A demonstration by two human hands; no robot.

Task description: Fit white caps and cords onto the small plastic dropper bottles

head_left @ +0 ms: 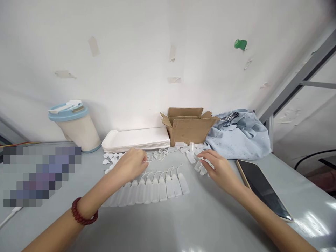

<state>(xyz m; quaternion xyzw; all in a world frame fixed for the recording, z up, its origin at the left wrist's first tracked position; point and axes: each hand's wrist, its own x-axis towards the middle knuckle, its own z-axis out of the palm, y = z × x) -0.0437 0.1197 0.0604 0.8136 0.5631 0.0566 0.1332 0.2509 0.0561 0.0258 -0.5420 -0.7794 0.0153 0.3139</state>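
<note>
My left hand [133,163] is closed, fingertips pressed together, above a row of small translucent plastic bottle-shaped pieces [162,189]. Whatever it may hold is hidden. Thin white cords [160,154] lie just beyond it, and curved cords rise from the tops of the row. Small white caps [112,159] are scattered behind my left wrist, partly covered. My right hand [216,169] reaches to a loose pile of clear plastic pieces [190,156], thumb and fingers apart. I see nothing held in it, though its fingertips overlap the pile.
Against the wall stand a cream tumbler with a blue lid [81,131], a stack of white envelopes [139,137] and an open cardboard box [193,131]. A light blue cloth [241,138] lies right of the box. A phone [265,189] rests beside my right forearm.
</note>
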